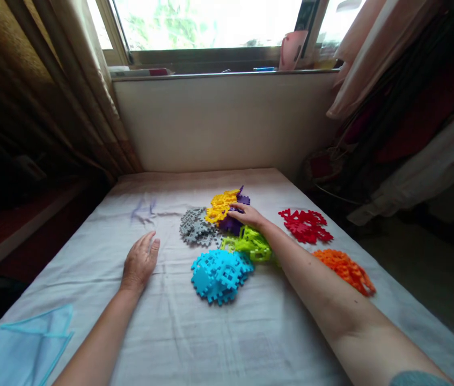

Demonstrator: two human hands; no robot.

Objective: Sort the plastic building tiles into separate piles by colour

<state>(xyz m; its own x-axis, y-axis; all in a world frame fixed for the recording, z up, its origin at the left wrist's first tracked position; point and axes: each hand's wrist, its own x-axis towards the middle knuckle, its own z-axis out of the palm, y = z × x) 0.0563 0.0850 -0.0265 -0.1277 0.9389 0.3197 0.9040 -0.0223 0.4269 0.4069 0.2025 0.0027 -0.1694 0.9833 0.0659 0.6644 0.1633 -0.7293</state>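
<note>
My right hand (247, 214) reaches across the sheet to where yellow interlocking plastic pieces (221, 206) meet purple ones (231, 225). Its fingertips close on the right edge of the yellow pieces, and the hand covers part of the purple. Lime-green pieces (251, 245) lie just under my right wrist, partly hidden. Nearer to me is a heap of bright blue pieces (221, 274), with grey pieces (198, 226) behind it to the left. My left hand (140, 262) rests on the sheet left of the heaps, holding nothing, its fingers stretched and thumb apart.
Red pieces (306, 225) and orange pieces (345, 268) lie to the right, the orange partly behind my right forearm. A pale sheet (170, 332) covers the surface. Light-blue fabric (26, 343) lies front left. A pink mug (292, 51) stands on the windowsill; curtains (78, 80) hang at left.
</note>
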